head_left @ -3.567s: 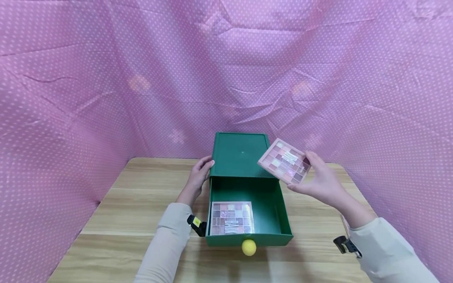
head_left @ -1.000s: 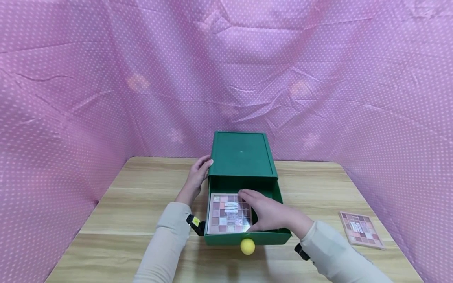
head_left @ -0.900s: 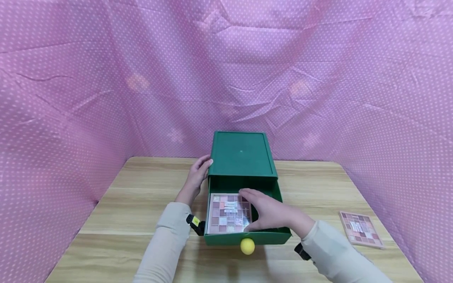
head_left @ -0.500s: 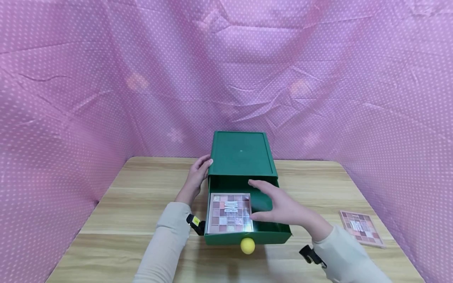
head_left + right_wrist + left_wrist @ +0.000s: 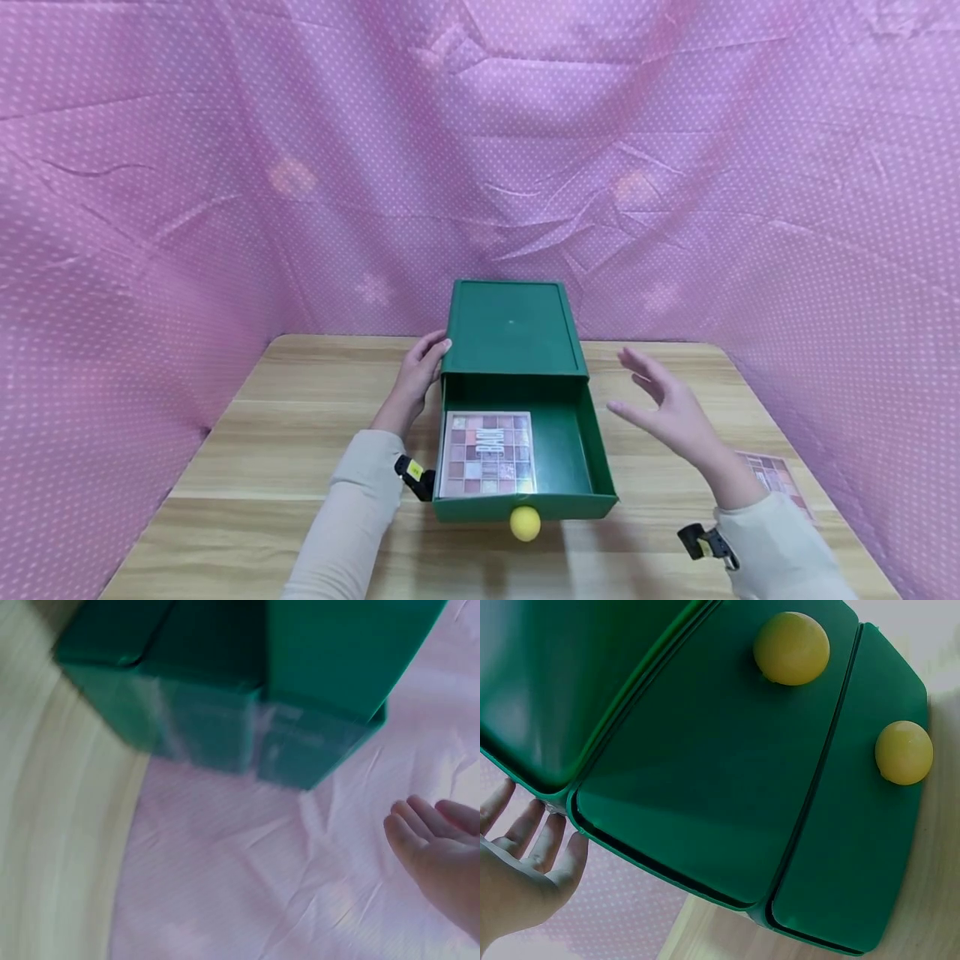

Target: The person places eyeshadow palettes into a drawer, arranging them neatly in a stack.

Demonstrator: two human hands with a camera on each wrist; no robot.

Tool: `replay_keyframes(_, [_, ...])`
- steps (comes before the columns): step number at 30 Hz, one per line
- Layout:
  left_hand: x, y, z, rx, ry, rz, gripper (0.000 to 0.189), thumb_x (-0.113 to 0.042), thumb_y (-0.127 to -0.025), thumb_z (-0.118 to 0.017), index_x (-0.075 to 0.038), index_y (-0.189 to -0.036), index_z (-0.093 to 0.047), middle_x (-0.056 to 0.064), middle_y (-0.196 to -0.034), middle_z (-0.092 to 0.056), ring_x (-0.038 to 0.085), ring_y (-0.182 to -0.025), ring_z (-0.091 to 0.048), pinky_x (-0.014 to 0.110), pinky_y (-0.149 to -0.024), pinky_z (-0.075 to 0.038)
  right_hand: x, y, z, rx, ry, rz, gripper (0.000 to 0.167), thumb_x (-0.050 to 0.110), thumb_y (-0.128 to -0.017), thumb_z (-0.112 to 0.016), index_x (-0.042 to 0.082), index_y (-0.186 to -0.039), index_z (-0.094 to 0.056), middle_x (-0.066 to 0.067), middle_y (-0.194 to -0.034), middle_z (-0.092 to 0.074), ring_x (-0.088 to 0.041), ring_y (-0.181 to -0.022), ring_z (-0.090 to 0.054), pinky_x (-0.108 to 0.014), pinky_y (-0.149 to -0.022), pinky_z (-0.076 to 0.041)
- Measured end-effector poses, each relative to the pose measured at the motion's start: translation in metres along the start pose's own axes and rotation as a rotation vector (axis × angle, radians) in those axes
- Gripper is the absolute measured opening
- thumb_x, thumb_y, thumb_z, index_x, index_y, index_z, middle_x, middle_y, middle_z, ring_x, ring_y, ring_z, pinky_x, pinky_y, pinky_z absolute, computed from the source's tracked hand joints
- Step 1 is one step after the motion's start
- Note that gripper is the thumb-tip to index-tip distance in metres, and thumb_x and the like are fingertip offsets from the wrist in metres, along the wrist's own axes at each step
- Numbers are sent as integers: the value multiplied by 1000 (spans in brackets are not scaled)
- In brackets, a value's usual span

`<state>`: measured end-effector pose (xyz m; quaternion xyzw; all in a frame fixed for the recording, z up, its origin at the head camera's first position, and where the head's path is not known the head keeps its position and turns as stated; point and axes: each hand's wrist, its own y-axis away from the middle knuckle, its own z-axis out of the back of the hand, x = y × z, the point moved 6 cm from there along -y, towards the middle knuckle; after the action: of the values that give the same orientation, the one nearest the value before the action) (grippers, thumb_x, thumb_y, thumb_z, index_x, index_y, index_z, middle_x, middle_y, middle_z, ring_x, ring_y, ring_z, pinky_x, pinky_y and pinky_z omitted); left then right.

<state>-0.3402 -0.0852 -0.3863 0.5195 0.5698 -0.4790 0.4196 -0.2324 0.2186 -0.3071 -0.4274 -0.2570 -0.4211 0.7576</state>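
My left hand (image 5: 416,373) rests against the left side of a green drawer cabinet (image 5: 513,329); its spread fingers (image 5: 547,840) touch the cabinet's edge in the left wrist view. The top drawer (image 5: 566,454) is pulled out, a yellow ball knob (image 5: 525,523) on its front. Inside, against the left wall, lies a pink eyeshadow palette (image 5: 472,471) marked BACK. My right hand (image 5: 673,412) hovers to the right of the drawer, fingers loosely bent and holding nothing. Another eyeshadow palette (image 5: 780,475) lies at the table's right, partly hidden by my forearm.
Below the pulled-out drawer, two closed drawers with a yellow knob (image 5: 791,649) and another yellow knob (image 5: 904,753) show in the left wrist view. The wooden table (image 5: 300,467) ends at a pink dotted cloth (image 5: 360,208) behind and at both sides.
The palette my right hand held above the cabinet lies in the drawer, over the one seen there before. My right hand let go and moved right, out of the drawer. The left hand stayed.
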Motion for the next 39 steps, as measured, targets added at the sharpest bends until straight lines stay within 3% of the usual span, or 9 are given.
replay_keyframes(3, [-1,0,1,-3,-1,5,42,-21,-84,-52,-2,-121,-45,13,-122,-41,23,-110,-38,41,-88,-34,-17,4,13,-69,17,-78,69,10,-77,-65,-6,-131,-25,-22,-129,-34,-33,-117,-32,-22,-92,-29])
replay_keyframes(8, [-1,0,1,1,-8,8,42,-21,-85,-52,-2,-121,-45,12,-121,-42,23,-109,-39,41,-88,-34,-43,14,32,-182,29,-230,80,21,-80,-62,-3,-136,-11,-24,-134,-23,-37,-120,-23,-41,-95,-24])
replay_keyframes(12, [-1,0,1,3,-5,2,40,-21,-85,-52,-2,-120,-46,12,-119,-43,22,-108,-40,39,-87,-36,-62,25,44,-239,84,-321,86,28,-79,-62,-2,-136,-5,-26,-135,-17,-40,-121,-19,-46,-96,-20])
replay_keyframes(17, [-1,0,0,4,-2,4,40,-21,-85,-53,-3,-120,-47,12,-120,-42,21,-109,-39,39,-87,-36,-87,41,55,-249,170,-387,90,34,-79,-60,-4,-135,0,-29,-136,-10,-49,-118,-14,-56,-90,-20])
replay_keyframes(24, [0,1,-1,7,15,6,39,-18,-85,-52,-2,-120,-46,13,-119,-43,21,-107,-40,38,-86,-36,-121,66,65,-258,181,-508,94,39,-81,-57,-4,-134,9,-29,-136,5,-49,-119,1,-63,-87,-11])
replay_keyframes(32, [0,1,0,-9,7,5,38,-20,-85,-53,-3,-119,-47,11,-119,-43,21,-108,-40,39,-87,-36,-154,98,77,-256,243,-625,102,43,-80,-55,-8,-129,18,-35,-130,18,-52,-116,10,-62,-88,-5])
replay_keyframes(39, [1,1,0,-18,-20,11,39,-22,-85,-53,-4,-119,-48,11,-119,-44,21,-108,-40,39,-87,-36,-177,121,83,-247,256,-724,105,44,-78,-56,-8,-128,20,-35,-130,19,-52,-115,15,-64,-86,-2])
